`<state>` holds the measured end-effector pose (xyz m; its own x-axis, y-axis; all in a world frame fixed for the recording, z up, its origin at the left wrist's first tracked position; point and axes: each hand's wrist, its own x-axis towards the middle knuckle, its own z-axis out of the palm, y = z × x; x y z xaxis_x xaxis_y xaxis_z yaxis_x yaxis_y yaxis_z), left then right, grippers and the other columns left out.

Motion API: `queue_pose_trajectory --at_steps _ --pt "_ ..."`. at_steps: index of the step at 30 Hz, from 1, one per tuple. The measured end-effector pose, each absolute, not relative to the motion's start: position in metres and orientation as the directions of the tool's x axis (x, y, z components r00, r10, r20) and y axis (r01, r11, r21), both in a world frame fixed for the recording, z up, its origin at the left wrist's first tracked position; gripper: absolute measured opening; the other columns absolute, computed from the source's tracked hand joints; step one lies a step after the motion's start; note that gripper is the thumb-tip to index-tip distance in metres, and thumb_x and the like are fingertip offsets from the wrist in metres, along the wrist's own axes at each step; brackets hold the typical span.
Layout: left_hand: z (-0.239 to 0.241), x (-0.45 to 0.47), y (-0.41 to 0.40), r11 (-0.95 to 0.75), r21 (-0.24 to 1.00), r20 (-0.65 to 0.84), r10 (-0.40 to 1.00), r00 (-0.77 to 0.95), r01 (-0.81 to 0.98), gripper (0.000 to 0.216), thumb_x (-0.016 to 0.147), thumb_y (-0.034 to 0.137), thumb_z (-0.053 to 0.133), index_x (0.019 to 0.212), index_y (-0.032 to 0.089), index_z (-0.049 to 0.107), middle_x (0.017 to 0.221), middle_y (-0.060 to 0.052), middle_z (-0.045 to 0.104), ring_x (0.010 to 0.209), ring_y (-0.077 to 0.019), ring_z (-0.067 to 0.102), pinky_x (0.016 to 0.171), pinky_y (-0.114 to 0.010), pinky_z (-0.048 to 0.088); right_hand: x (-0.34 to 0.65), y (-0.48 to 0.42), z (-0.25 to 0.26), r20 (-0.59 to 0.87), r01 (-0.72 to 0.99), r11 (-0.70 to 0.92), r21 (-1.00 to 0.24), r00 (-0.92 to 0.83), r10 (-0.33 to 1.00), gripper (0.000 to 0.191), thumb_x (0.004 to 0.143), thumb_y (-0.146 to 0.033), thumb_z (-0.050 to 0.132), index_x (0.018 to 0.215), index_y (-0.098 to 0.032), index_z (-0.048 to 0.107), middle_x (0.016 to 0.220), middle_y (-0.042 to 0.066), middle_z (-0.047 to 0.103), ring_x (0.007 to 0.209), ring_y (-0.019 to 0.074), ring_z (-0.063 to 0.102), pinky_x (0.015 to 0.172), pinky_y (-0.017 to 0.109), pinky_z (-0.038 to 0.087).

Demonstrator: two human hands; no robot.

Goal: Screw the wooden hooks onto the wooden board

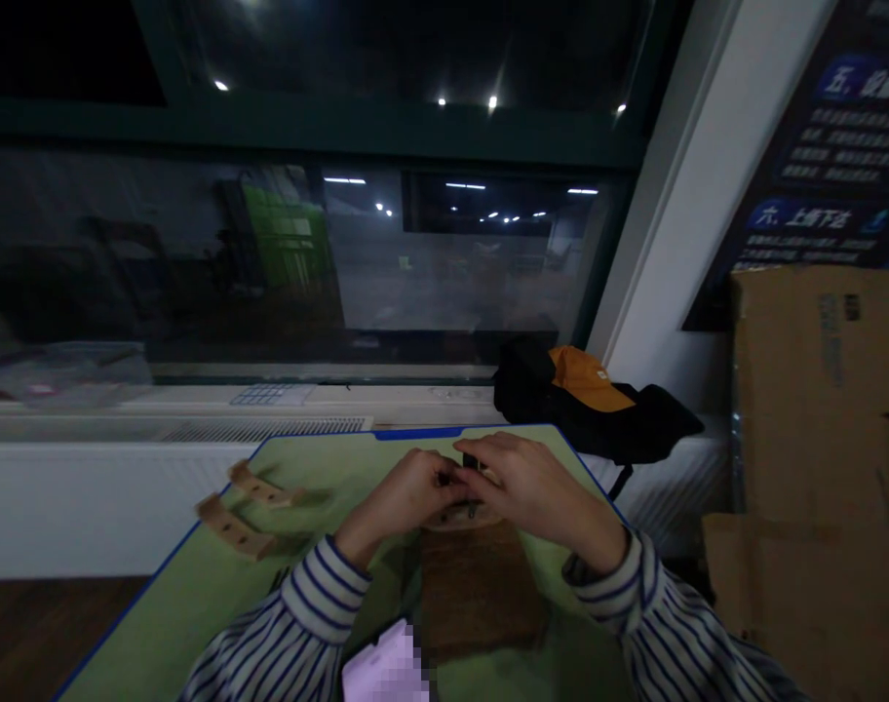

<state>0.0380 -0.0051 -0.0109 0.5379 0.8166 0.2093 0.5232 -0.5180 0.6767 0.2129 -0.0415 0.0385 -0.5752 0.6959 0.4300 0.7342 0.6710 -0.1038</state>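
My left hand (pixel 407 492) and my right hand (pixel 528 483) meet over the far end of a brown wooden board (pixel 474 585) on the green table mat (pixel 196 585). Both hands have their fingers curled in a pinch around a small dark part (pixel 470 461) held between them. What exactly the part is stays hidden by the fingers and the dim light. My sleeves are striped blue and white.
Two wooden strips with holes (pixel 258 485) (pixel 232 526) lie on the mat at the left. A black bag with an orange cap (pixel 591 380) rests on the sill behind. Cardboard boxes (pixel 817 429) stand at the right. A pink blurred item (pixel 386 668) sits near my chest.
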Motion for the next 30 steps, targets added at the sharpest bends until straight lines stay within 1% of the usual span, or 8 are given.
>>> queue_pose_trajectory --at_steps 3,6,13,18,20,22,25,30 --pt "-0.01 0.04 -0.006 -0.502 0.706 0.198 0.816 0.543 0.499 0.036 0.079 0.043 0.055 0.08 0.012 0.072 0.062 -0.001 0.063 0.055 -0.0113 0.049 0.052 -0.022 0.035 0.215 -0.041 0.039 0.431 0.727 0.678 -0.112 -0.579 0.692 0.032 0.089 -0.031 0.048 0.115 -0.016 0.059 0.105 0.011 0.068 0.098 0.0212 0.063 0.082 0.032 0.047" --pt "-0.01 0.04 -0.006 -0.479 0.729 0.187 0.826 0.531 0.489 0.036 0.078 0.045 0.055 0.08 0.013 0.072 0.062 -0.001 0.063 0.055 -0.0116 0.049 0.054 -0.022 0.036 0.216 -0.038 0.038 0.433 0.723 0.68 -0.125 -0.577 0.693 0.031 0.089 -0.03 0.048 0.115 -0.016 0.059 0.104 0.01 0.068 0.098 0.0205 0.063 0.083 0.032 0.047" --pt "-0.014 0.041 -0.006 -0.408 0.767 0.132 0.855 0.501 0.496 0.04 0.078 0.047 0.055 0.076 0.011 0.07 0.058 0.0 0.056 0.052 -0.0099 0.044 0.049 -0.022 0.032 0.216 -0.032 0.036 0.428 0.73 0.664 -0.162 -0.554 0.714 0.029 0.089 -0.029 0.049 0.111 -0.016 0.061 0.104 0.01 0.068 0.096 0.0205 0.063 0.083 0.033 0.047" --pt "-0.014 0.039 -0.004 -0.389 0.785 0.106 0.851 0.514 0.482 0.04 0.077 0.048 0.056 0.071 0.011 0.07 0.053 0.002 0.048 0.051 -0.0087 0.038 0.046 -0.021 0.027 0.214 -0.031 0.039 0.398 0.741 0.646 -0.183 -0.545 0.738 0.031 0.089 -0.033 0.048 0.113 -0.018 0.061 0.105 0.009 0.068 0.096 0.0213 0.063 0.083 0.034 0.047" --pt "-0.013 0.038 -0.003 -0.383 0.801 0.094 0.839 0.536 0.459 0.041 0.077 0.049 0.056 0.071 0.012 0.07 0.053 0.002 0.05 0.051 -0.0089 0.04 0.047 -0.021 0.028 0.213 -0.029 0.041 0.379 0.746 0.64 -0.186 -0.547 0.747 0.032 0.09 -0.034 0.047 0.114 -0.017 0.061 0.105 0.009 0.068 0.097 0.0216 0.063 0.083 0.034 0.047" --pt "-0.012 0.037 -0.001 -0.373 0.822 0.079 0.823 0.562 0.43 0.04 0.078 0.049 0.056 0.075 0.012 0.071 0.056 0.0 0.056 0.053 -0.0097 0.044 0.049 -0.021 0.032 0.211 -0.027 0.043 0.36 0.75 0.635 -0.183 -0.55 0.753 0.033 0.091 -0.034 0.045 0.114 -0.017 0.061 0.106 0.009 0.068 0.098 0.0218 0.063 0.083 0.034 0.047" --pt "-0.013 0.036 0.003 -0.357 0.852 0.069 0.803 0.592 0.384 0.036 0.078 0.045 0.057 0.085 0.013 0.072 0.068 -0.003 0.066 0.059 -0.0119 0.053 0.054 -0.022 0.039 0.21 -0.025 0.048 0.33 0.751 0.638 -0.173 -0.566 0.756 0.033 0.092 -0.033 0.042 0.115 -0.019 0.061 0.107 0.008 0.068 0.098 0.0214 0.063 0.082 0.033 0.047" --pt "-0.02 0.034 0.007 -0.327 0.881 0.057 0.79 0.611 0.341 0.033 0.079 0.042 0.057 0.089 0.014 0.072 0.079 -0.005 0.071 0.068 -0.0148 0.06 0.063 -0.025 0.045 0.209 -0.023 0.052 0.29 0.736 0.654 -0.175 -0.596 0.749 0.036 0.09 -0.035 0.044 0.12 -0.02 0.058 0.111 0.007 0.067 0.1 0.0214 0.062 0.082 0.033 0.047"
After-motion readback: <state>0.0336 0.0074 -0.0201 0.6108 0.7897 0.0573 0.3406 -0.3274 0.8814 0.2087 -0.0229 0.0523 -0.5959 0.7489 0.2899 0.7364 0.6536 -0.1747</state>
